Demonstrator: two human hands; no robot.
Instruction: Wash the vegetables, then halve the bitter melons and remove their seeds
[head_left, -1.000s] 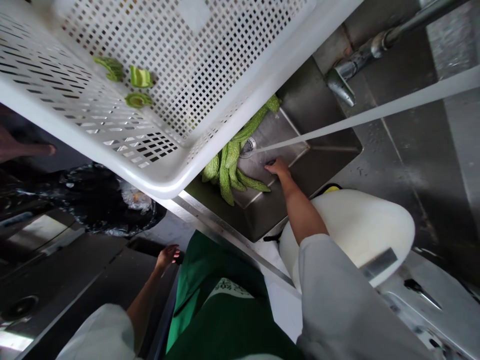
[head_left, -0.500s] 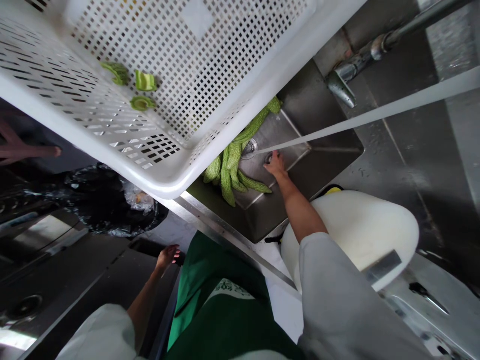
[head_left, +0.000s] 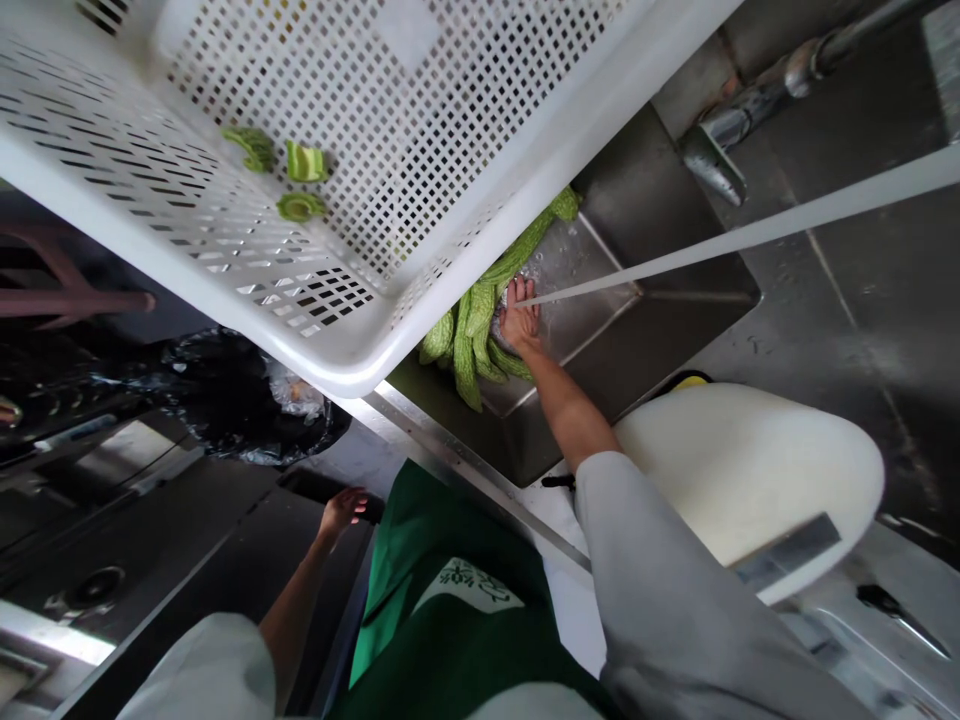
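Note:
In the metal sink (head_left: 675, 330) lie several long, bumpy green gourds (head_left: 466, 350). My right hand (head_left: 521, 318) is down in the sink over the drain, beside the gourds, with its fingers spread and no object seen in it. A pale stream or strip (head_left: 720, 245) crosses the view and ends at this hand. My left hand (head_left: 345, 508) hangs at the left of the green apron, its fingers apart, holding nothing. Above the sink's left part a white perforated basket (head_left: 360, 360) holds three cut green pieces (head_left: 306, 162).
A metal tap (head_left: 712, 165) is at the sink's far right. Right of the sink stands a white round board (head_left: 742, 460) with a wide blade (head_left: 795, 550) on it. A black plastic bag (head_left: 217, 400) lies at the left, below a pinkish stool (head_left: 75, 300).
My right hand has moved left from the sink floor onto the drain, and its fingers have spread. Splashes now show beside it. The view has shifted slightly.

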